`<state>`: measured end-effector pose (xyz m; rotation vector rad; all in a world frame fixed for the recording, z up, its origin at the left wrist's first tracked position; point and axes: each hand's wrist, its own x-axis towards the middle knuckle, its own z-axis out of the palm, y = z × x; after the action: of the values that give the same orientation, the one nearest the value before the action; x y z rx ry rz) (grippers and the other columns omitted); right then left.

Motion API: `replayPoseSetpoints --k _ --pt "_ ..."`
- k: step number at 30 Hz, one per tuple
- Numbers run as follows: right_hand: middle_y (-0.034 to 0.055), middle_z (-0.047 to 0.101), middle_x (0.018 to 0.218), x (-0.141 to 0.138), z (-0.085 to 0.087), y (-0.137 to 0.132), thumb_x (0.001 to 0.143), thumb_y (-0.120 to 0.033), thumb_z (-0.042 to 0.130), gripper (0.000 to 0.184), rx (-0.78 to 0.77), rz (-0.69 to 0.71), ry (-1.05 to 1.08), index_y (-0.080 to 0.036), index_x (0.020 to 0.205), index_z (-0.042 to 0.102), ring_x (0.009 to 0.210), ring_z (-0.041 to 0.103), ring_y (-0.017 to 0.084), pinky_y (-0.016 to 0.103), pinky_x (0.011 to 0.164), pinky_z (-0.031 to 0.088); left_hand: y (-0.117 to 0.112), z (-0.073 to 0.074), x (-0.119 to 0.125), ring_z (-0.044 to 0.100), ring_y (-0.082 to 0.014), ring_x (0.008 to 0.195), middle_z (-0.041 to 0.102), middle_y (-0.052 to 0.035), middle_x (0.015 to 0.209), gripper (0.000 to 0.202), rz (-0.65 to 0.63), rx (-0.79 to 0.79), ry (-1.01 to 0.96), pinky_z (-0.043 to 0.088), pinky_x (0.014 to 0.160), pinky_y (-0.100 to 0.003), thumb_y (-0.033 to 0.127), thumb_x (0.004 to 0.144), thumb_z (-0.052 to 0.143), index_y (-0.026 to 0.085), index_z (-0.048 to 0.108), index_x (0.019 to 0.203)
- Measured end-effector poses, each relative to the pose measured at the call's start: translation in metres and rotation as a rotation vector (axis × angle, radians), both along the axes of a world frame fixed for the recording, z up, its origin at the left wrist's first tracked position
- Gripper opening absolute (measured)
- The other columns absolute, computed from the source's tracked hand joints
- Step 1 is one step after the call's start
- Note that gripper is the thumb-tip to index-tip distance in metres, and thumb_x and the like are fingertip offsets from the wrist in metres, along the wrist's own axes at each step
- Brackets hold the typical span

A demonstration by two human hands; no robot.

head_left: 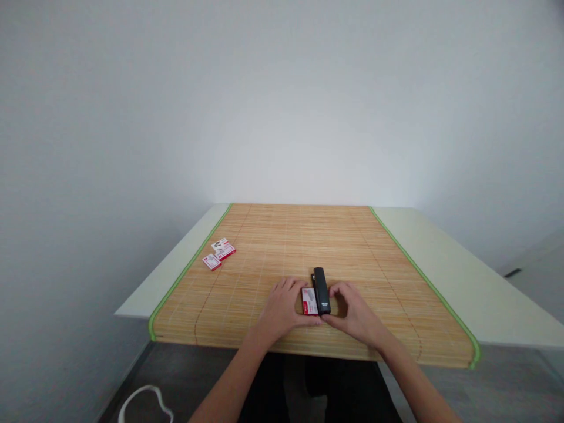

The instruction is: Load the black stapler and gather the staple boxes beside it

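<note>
A small red-and-white box [309, 301], which looks like a staple box, lies flat on the bamboo mat near its front edge. My left hand [284, 306] curves around it, fingers at its far left corner and thumb along its near edge. Right beside the box stands a black stapler [322, 291], lengthwise away from me. My right hand [355, 312] grips the stapler in a loose ring, thumb at its near end and index finger by its right side. Both thumb tips come close together at the near ends of the two things.
More small red-and-white boxes [225, 252] lie grouped at the left of the bamboo mat [304, 235], which has green edging. The mat covers the middle of a white table [445, 258]. A wall rises behind. On the floor at lower left is a white cable [145, 389].
</note>
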<state>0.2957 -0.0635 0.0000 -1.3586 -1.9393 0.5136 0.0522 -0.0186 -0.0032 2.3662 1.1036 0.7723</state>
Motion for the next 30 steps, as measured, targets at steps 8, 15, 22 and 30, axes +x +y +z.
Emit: replayPoseSetpoints --k 8,15,22,30 --pt "0.009 0.056 0.129 0.006 -0.008 0.001 0.074 -0.032 0.081 0.059 -0.015 -0.005 0.051 -0.029 0.124 0.05 0.121 0.054 0.032 0.05 0.105 0.047 0.042 -0.003 -0.103 0.053 -0.0296 0.121 0.055 -0.0127 0.129 0.047 0.604 0.17 -0.125 0.041 0.108 -0.047 0.046 0.092 0.062 0.02 0.048 0.13" --pt "0.0101 0.054 0.135 0.006 -0.01 0.001 0.076 -0.034 0.081 0.064 -0.013 0.017 0.075 -0.029 0.13 0.049 0.127 0.052 0.032 0.054 0.111 0.043 0.093 -0.01 -0.215 0.051 -0.0429 0.125 0.057 -0.0179 0.135 0.081 1.019 0.044 0.146 0.042 0.102 -0.056 0.059 0.079 0.071 0.018 0.044 0.143" --pt "0.0107 0.055 0.135 0.006 -0.012 0.002 0.076 -0.037 0.081 0.065 -0.013 0.021 0.059 -0.029 0.132 0.049 0.126 0.054 0.032 0.055 0.111 0.045 0.075 0.005 -0.196 0.061 -0.0312 0.111 0.065 -0.0098 0.125 0.066 0.725 0.01 -0.017 0.048 0.099 -0.047 0.057 0.081 0.071 0.021 0.056 0.135" --pt "0.0099 0.058 0.13 0.005 -0.017 0.005 0.076 -0.034 0.08 0.064 -0.017 0.03 0.029 -0.026 0.132 0.05 0.121 0.057 0.031 0.051 0.107 0.046 0.005 0.031 -0.051 0.061 -0.024 0.112 0.062 -0.0053 0.128 0.065 0.039 -0.162 -0.231 0.049 0.102 -0.039 0.046 0.076 0.085 0.029 0.061 0.133"
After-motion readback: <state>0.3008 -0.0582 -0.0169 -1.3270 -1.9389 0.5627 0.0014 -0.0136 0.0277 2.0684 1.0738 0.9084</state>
